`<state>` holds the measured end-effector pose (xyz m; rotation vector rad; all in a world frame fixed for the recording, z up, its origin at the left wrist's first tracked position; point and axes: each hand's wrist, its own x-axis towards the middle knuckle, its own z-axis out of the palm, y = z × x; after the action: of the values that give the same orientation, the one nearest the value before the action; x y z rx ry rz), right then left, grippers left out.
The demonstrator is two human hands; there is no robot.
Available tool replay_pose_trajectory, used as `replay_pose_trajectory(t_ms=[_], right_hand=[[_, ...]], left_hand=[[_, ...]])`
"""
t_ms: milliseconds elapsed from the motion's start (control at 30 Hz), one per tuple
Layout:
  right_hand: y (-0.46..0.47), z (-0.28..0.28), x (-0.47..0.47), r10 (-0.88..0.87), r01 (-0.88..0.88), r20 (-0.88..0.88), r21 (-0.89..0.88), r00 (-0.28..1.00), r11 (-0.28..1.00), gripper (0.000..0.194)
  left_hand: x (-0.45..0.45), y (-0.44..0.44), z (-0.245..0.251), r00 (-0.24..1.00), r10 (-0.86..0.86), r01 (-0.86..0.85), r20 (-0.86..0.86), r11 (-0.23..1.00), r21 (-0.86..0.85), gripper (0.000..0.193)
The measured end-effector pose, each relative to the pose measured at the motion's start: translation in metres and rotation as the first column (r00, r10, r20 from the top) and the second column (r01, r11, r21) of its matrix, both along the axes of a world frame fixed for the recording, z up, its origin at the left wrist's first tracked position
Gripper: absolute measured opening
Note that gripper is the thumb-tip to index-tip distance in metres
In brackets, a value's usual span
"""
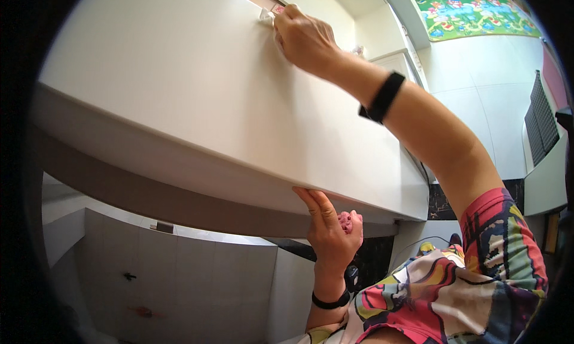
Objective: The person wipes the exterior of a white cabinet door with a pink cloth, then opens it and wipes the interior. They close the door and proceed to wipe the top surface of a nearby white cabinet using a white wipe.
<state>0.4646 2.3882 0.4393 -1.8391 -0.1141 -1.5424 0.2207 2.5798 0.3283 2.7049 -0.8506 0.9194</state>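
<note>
A broad white panel (188,88), smooth and glossy, lies across the view. My right hand (298,32) is at its far edge, fingers closed on a small white and pink item (267,16); what it is cannot be told. A black band circles that wrist. Below the panel's near edge, my left hand (329,229) has two fingers extended against the edge. A bumpy pink cloth (346,223) is bunched between the palm and curled fingers of my left hand, partly hidden by them. The left wrist also wears a dark band.
Beyond the far edge is an open white compartment (374,28). A colourful patterned play mat (475,12) lies on the pale tiled floor (457,75) at the upper right. A dark grid-like panel (542,120) stands at the right. A thin cable (415,244) runs near my feet.
</note>
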Motion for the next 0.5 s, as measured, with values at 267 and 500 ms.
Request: replay_pose_trajectory(t_ms=[267,500], right_hand=[[0.013,-0.032,-0.026,-0.001,-0.005,-0.058,-0.093,0.998,0.996,0.033],[0.044,-0.123,-0.139,0.191,-0.166,0.157,-0.162,0.969,0.973,0.043]], left_hand=[[-0.001,-0.002,0.003,1.000,0.009,-0.010,-0.023,1.000,-0.019,0.092],[-0.004,-0.005,0.005,0.996,0.032,-0.036,-0.083,0.998,-0.044,0.091]])
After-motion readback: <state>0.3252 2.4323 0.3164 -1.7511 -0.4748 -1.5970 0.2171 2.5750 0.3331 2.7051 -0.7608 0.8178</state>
